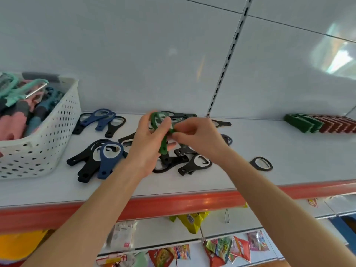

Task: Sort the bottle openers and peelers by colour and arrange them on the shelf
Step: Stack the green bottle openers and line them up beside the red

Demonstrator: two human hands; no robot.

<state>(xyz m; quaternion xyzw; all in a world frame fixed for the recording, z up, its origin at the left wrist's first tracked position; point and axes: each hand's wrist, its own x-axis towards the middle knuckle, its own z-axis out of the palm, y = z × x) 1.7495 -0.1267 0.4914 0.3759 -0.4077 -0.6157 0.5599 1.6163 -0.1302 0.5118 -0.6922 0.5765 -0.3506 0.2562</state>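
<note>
Green bottle openers [163,145] are gripped in your left hand [146,149] and pinched by your right hand [198,141] above the shelf's [250,180] middle: mid-sort, I judge; next, lay them clear of the black openers [194,164].

Wall: we see a pale panel [134,54] with a slotted upright [228,60].
Light: reflection [337,54] right of the upright.
Shelf [269,143]: white, red-edged, below the upright.

No text can be read. The snack packets [219,247] under the shelf [173,202] carry print, and a yellow packet [192,223] bears a barcode label, all too blurred to make out.
</note>
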